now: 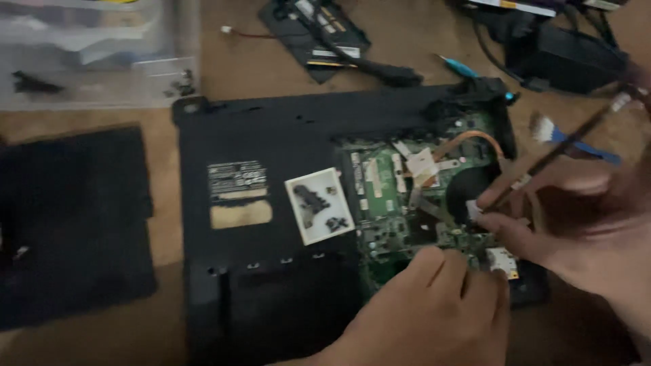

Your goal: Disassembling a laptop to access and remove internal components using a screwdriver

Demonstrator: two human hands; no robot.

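An upturned black laptop (271,135) lies on the wooden table with its green circuit board (380,230) and a copper heat pipe (475,139) exposed. My left hand (434,312) rests on the laptop's near edge, fingers curled against the board, holding nothing I can see. My right hand (576,217) pinches a long thin dark tool (556,149) whose tip points down at the board beside the fan opening. A small white card (320,205) with several dark screws on it sits on the laptop base.
A black cover panel (74,217) lies at the left. A clear plastic box (88,54) sits at the far left. A removed black part with cable (319,34), a blue-handled screwdriver (458,66), a blue ribbon cable (576,142) and black adapters (569,54) lie behind.
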